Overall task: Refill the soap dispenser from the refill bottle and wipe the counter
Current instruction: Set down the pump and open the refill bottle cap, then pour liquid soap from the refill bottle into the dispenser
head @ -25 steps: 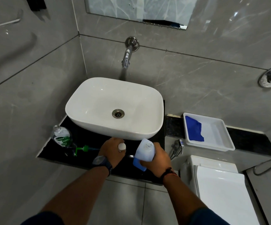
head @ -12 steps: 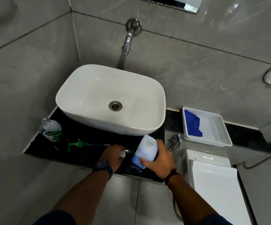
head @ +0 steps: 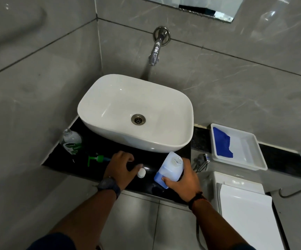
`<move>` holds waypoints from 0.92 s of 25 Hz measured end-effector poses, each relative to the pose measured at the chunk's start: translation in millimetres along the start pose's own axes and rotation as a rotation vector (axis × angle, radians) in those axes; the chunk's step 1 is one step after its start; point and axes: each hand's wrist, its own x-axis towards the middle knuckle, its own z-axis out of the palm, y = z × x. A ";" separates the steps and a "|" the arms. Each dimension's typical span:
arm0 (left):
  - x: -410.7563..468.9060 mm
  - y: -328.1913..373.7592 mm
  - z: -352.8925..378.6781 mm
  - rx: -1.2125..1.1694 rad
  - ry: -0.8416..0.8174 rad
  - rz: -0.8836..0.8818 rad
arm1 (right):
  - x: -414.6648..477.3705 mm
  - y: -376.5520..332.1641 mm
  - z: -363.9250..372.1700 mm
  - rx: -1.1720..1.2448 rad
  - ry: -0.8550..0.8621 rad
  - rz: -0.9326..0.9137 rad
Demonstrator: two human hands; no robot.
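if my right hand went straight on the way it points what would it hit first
Most likely the front wall of the sink. The right hand grips the refill bottle, whose open top leads and sits just short of it, though depth is unclear.

two bare forearms in shot, running up from the bottom of the frame. just behind the left hand (head: 121, 168), lower centre, there's a dark round wristwatch (head: 108, 184) on a dark strap. behind the right hand (head: 184, 179), a thin dark band (head: 196, 196) with a reddish thread in it. dark blue left sleeve (head: 52, 242) and right sleeve (head: 236, 247) at the very bottom edge.
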 end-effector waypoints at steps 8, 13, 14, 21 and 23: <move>33.3 -69.0 -104.8 -0.014 0.778 -0.594 | -0.1 -11.8 -1.0 -0.072 -0.035 -0.004; 35.7 -91.1 -96.7 -0.125 0.580 -0.710 | 2.6 -26.9 4.9 -0.135 -0.046 -0.064; 37.4 -95.4 -94.5 -0.166 0.561 -0.720 | 3.2 -32.5 5.1 -0.146 -0.041 -0.077; 49.6 -109.0 -88.0 -0.297 0.556 -0.722 | 21.3 -107.3 -2.3 -0.106 0.145 -0.232; 51.5 -109.3 -91.4 -0.266 0.545 -0.712 | 31.8 -135.8 -4.1 -0.050 0.197 -0.294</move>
